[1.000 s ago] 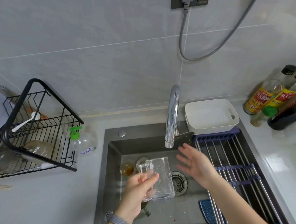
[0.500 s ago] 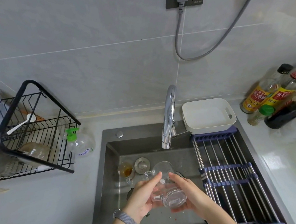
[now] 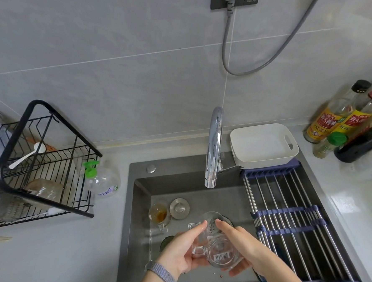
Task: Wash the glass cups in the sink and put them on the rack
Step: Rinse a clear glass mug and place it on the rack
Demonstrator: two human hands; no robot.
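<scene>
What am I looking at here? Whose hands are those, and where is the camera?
The camera sits on a person's head and looks down, so you see what they see. The left hand, with a watch strap on its wrist, and the right hand hold a clear glass cup between them, tipped on its side over the grey sink. Its bottom faces us and has a barcode sticker. The shiny tap is above, and I see no water coming out. Another small cup with brown dregs waits in the sink. Steel bars lie across the sink's right side, and a black wire rack stands on the counter to the left.
</scene>
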